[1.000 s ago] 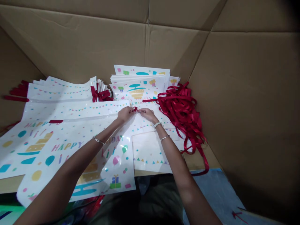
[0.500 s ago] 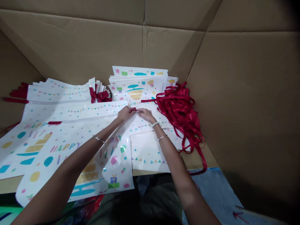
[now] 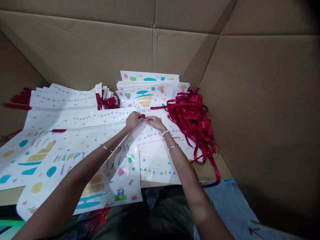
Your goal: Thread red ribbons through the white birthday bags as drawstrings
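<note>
My left hand (image 3: 133, 121) pinches a short end of red ribbon (image 3: 142, 116) at the right edge of a white plastic birthday sheet (image 3: 87, 140). Close beside it, my right hand (image 3: 156, 123) is closed, its fingertips almost meeting the left ones. A thin, dark, slim thing shows between the fingertips, too small to name. Another red ribbon end (image 3: 58, 130) sticks out on the sheet's left part. The sheet, printed with "HAPPY" lettering, balloons and cakes, drapes over the table's front edge.
A tangled heap of red ribbons (image 3: 191, 113) lies to the right. Folded printed sheets (image 3: 147, 90) are stacked at the back, with more ribboned sheets (image 3: 67, 95) at the back left. Cardboard walls (image 3: 100, 43) enclose the table. A bluish plastic sheet (image 3: 225, 203) lies lower right.
The red ribbon end at my left fingertips has shifted slightly and looks more folded. Both hands stay in nearly the same place.
</note>
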A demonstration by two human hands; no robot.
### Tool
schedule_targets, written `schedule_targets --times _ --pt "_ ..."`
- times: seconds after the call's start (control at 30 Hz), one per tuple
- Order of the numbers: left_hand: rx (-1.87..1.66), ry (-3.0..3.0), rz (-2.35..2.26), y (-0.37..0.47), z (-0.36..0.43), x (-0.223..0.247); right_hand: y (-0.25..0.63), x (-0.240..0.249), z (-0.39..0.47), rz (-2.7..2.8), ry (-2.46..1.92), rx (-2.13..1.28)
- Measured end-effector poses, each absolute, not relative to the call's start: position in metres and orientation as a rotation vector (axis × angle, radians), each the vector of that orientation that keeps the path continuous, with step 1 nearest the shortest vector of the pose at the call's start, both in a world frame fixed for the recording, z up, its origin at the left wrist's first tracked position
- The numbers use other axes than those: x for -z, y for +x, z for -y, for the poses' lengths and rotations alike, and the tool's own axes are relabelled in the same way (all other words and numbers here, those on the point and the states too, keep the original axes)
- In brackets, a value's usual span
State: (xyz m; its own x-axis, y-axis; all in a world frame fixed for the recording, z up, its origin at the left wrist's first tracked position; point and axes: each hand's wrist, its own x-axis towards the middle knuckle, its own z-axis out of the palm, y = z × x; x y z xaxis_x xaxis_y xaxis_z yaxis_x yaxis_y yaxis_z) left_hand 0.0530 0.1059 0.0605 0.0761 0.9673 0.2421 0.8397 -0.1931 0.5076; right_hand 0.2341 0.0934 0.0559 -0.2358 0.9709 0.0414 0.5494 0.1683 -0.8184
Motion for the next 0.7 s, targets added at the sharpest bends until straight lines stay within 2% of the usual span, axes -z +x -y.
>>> schedule_targets --times 0.3,0.53,0.7 --pt "-1.034 2.072 -1.786 0.037 -0.1 -0.058 0.234 -0.052 -0.093 1.852 -1.402 -0.899" --pt "-1.034 1.515 -1.615 0.027 -0.08 -0.067 0.225 -0.055 -0.09 1.766 -1.368 -0.651" --pt "-1.031 1.192 -1.497 0.028 -0.065 -0.074 0.202 -0.067 -0.077 1.987 -1.214 -0.441"
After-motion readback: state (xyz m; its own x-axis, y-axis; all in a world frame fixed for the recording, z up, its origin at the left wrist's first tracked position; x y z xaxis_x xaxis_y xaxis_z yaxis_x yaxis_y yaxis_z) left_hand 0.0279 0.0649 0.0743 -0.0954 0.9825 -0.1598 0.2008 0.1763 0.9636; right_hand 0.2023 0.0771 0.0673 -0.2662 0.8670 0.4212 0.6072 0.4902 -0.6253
